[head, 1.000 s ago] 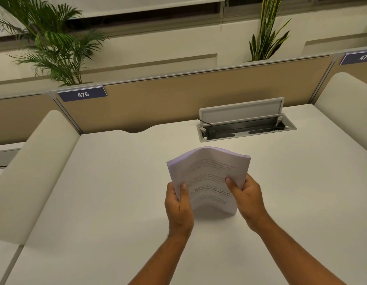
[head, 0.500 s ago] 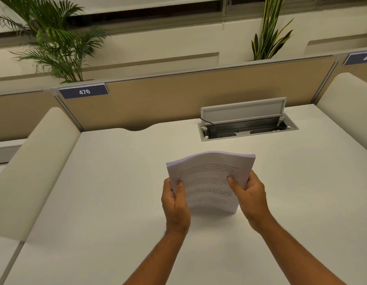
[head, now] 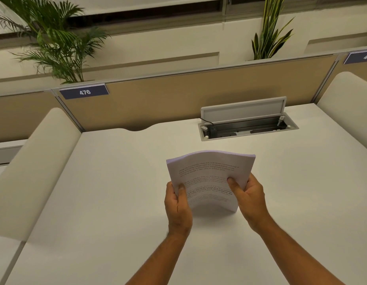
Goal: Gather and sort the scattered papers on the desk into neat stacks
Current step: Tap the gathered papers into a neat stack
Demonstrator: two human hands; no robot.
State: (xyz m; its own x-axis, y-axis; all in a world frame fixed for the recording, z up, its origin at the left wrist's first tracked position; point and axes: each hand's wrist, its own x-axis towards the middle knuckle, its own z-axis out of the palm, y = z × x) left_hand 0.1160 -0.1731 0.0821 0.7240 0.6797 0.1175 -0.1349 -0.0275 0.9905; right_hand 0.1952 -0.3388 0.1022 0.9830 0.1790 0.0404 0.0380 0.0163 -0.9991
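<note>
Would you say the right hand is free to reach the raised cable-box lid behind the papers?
Probably not at once: the right hand grips the paper stack together with the left hand. Nothing visible lies between it and the lid, so letting go should free the way.

White desk (head: pixel 96 202), tan partition (head: pixel 168 99) behind with label 476 (head: pixel 84 92); open cable box (head: pixel 248 130) at rear; palm (head: pixel 59 42), snake plant (head: pixel 269 33) beyond.

Single head-worn view: faces forward and down across desk (head: pixel 100 202), papers (head: pixel 211 173) close at centre, partition (head: pixel 168 99) beyond.
</note>
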